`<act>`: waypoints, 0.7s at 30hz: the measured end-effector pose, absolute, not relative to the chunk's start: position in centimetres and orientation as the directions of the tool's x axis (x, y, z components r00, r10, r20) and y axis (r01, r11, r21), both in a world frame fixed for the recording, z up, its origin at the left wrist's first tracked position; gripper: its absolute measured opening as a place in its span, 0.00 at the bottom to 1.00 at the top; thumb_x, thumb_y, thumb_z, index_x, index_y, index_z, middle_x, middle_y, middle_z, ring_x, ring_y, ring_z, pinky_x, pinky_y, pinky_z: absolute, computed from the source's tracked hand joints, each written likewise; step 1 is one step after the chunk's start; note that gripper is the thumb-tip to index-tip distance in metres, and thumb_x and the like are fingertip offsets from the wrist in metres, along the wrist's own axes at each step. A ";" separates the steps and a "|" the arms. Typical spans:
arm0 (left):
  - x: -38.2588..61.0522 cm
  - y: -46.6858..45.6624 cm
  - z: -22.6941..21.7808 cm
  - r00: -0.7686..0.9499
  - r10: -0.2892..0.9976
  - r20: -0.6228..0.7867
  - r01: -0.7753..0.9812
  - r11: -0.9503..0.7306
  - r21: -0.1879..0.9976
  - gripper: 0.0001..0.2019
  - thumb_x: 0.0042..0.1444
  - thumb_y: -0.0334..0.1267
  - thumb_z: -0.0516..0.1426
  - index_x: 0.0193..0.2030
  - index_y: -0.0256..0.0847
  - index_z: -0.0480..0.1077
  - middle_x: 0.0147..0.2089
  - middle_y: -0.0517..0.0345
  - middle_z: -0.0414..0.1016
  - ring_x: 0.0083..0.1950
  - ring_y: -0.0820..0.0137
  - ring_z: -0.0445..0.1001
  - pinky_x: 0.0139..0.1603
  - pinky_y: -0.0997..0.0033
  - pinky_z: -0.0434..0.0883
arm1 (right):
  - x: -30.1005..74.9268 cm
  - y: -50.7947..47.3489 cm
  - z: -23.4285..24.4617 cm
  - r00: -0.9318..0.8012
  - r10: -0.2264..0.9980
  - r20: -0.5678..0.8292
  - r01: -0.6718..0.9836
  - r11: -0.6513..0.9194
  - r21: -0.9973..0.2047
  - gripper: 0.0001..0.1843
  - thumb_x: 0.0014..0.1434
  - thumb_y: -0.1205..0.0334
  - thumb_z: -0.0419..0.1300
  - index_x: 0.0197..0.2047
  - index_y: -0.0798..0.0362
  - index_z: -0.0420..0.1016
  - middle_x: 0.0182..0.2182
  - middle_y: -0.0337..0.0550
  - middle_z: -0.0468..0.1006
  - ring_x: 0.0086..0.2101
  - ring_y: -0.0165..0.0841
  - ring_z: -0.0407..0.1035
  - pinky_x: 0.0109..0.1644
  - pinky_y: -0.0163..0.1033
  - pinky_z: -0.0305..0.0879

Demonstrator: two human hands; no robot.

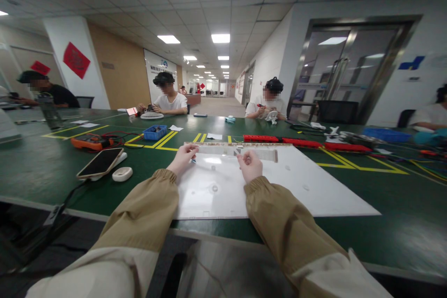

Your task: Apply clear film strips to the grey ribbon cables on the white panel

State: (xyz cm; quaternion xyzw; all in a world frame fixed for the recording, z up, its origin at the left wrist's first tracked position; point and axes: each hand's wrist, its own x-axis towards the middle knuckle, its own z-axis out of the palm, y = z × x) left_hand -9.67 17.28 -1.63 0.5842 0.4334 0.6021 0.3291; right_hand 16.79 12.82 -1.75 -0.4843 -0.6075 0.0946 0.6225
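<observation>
At 12 o'clock on the flat white plastic board (279,186), the left hand (182,157) pinches a small blue piece (193,161); the right hand (250,165) pinches a pale ribbed strip (260,154) at its end, probably to steady it.

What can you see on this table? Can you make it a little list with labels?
Left hand: fingers curled, at the far edge of the white board
Right hand: fingers pinched, beside a ribbed pale strip; what it holds is too small to tell
Table: green table
Left side: phone, white oval case, orange meter, blue tray
Across: other people, seated
</observation>
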 end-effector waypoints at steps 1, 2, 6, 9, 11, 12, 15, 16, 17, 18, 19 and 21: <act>-9.7 17.3 -1.7 -0.102 0.892 0.441 0.139 -0.426 0.894 0.10 0.42 0.38 0.64 0.31 0.36 0.74 0.24 0.59 0.71 0.21 0.75 0.66 0.24 0.75 0.64 | 16.9 12.9 -1.8 0.241 0.712 0.659 0.464 0.512 -0.723 0.16 0.51 0.51 0.59 0.23 0.50 0.58 0.12 0.29 0.59 0.17 0.28 0.60 0.22 0.31 0.55; -9.8 17.3 -1.7 -0.100 0.881 0.462 0.167 -0.443 0.881 0.10 0.43 0.39 0.64 0.31 0.36 0.74 0.25 0.59 0.71 0.21 0.75 0.66 0.23 0.75 0.63 | 16.9 13.0 -1.9 0.239 0.718 0.654 0.458 0.510 -0.728 0.16 0.53 0.50 0.58 0.24 0.50 0.58 0.12 0.29 0.59 0.17 0.28 0.60 0.22 0.31 0.55; -10.0 16.7 -1.7 -0.061 0.842 0.536 0.265 -0.504 0.822 0.08 0.46 0.38 0.62 0.35 0.39 0.75 0.28 0.59 0.71 0.24 0.74 0.64 0.27 0.74 0.63 | 16.9 12.9 -2.0 0.251 0.727 0.639 0.443 0.501 -0.743 0.17 0.53 0.49 0.58 0.24 0.50 0.58 0.12 0.29 0.58 0.16 0.28 0.61 0.21 0.31 0.56; -10.0 15.9 -1.3 -0.028 0.806 0.592 0.319 -0.554 0.769 0.10 0.47 0.36 0.63 0.39 0.41 0.76 0.30 0.60 0.68 0.27 0.72 0.62 0.32 0.74 0.64 | 16.7 12.7 -1.8 0.281 0.738 0.613 0.401 0.490 -0.774 0.17 0.51 0.49 0.60 0.24 0.50 0.58 0.12 0.29 0.60 0.15 0.28 0.63 0.21 0.31 0.56; -10.0 15.6 -1.0 0.025 0.768 0.641 0.391 -0.597 0.700 0.14 0.47 0.35 0.63 0.43 0.42 0.75 0.32 0.59 0.66 0.29 0.71 0.63 0.37 0.73 0.64 | 16.6 12.5 -1.6 0.303 0.752 0.585 0.342 0.487 -0.803 0.17 0.50 0.50 0.61 0.25 0.50 0.59 0.11 0.28 0.61 0.15 0.29 0.63 0.20 0.31 0.55; -10.0 15.5 -0.9 0.063 0.748 0.661 0.434 -0.617 0.657 0.16 0.47 0.34 0.63 0.45 0.42 0.74 0.32 0.59 0.66 0.30 0.70 0.63 0.39 0.72 0.64 | 16.6 12.5 -1.5 0.318 0.756 0.572 0.310 0.487 -0.817 0.16 0.49 0.50 0.61 0.25 0.50 0.60 0.10 0.28 0.61 0.14 0.29 0.63 0.20 0.31 0.55; -9.9 15.5 -0.9 0.185 0.713 0.677 0.533 -0.651 0.540 0.23 0.45 0.30 0.63 0.51 0.43 0.71 0.37 0.56 0.66 0.35 0.67 0.66 0.44 0.68 0.65 | 16.7 12.6 -1.3 0.353 0.772 0.528 0.225 0.478 -0.849 0.15 0.47 0.51 0.62 0.29 0.51 0.63 0.09 0.27 0.61 0.13 0.29 0.62 0.19 0.31 0.55; -9.9 15.6 -0.9 0.213 0.707 0.674 0.555 -0.655 0.512 0.25 0.45 0.28 0.63 0.52 0.43 0.70 0.39 0.55 0.67 0.37 0.65 0.67 0.46 0.67 0.65 | 16.7 12.7 -1.2 0.359 0.780 0.513 0.203 0.471 -0.858 0.14 0.47 0.52 0.62 0.31 0.52 0.65 0.09 0.28 0.61 0.13 0.29 0.62 0.18 0.31 0.54; -9.8 15.6 -0.9 0.237 0.703 0.671 0.579 -0.656 0.484 0.26 0.45 0.27 0.63 0.53 0.43 0.69 0.42 0.53 0.68 0.41 0.63 0.68 0.49 0.67 0.64 | 16.8 12.8 -1.2 0.362 0.787 0.499 0.186 0.464 -0.866 0.14 0.46 0.53 0.62 0.33 0.52 0.67 0.09 0.28 0.62 0.13 0.30 0.62 0.18 0.32 0.54; -9.7 15.6 -1.0 0.260 0.701 0.664 0.608 -0.653 0.451 0.28 0.45 0.27 0.63 0.55 0.44 0.68 0.46 0.52 0.68 0.45 0.61 0.68 0.51 0.66 0.64 | 16.8 12.9 -1.2 0.366 0.791 0.490 0.175 0.459 -0.871 0.15 0.46 0.54 0.62 0.35 0.53 0.68 0.10 0.28 0.63 0.13 0.30 0.62 0.18 0.32 0.54; -9.6 15.5 -1.0 0.281 0.702 0.655 0.645 -0.643 0.413 0.29 0.46 0.27 0.62 0.57 0.45 0.66 0.49 0.51 0.67 0.49 0.60 0.68 0.53 0.65 0.64 | 16.8 12.9 -1.2 0.376 0.788 0.487 0.171 0.458 -0.872 0.15 0.46 0.54 0.61 0.36 0.54 0.69 0.12 0.29 0.65 0.13 0.29 0.62 0.19 0.33 0.56; -9.3 15.4 -1.1 0.315 0.713 0.626 0.730 -0.604 0.321 0.32 0.48 0.29 0.62 0.60 0.45 0.62 0.54 0.50 0.66 0.54 0.58 0.67 0.55 0.62 0.63 | 16.8 13.0 -1.2 0.412 0.770 0.487 0.174 0.458 -0.872 0.15 0.45 0.57 0.61 0.37 0.54 0.71 0.16 0.31 0.69 0.12 0.27 0.61 0.24 0.35 0.61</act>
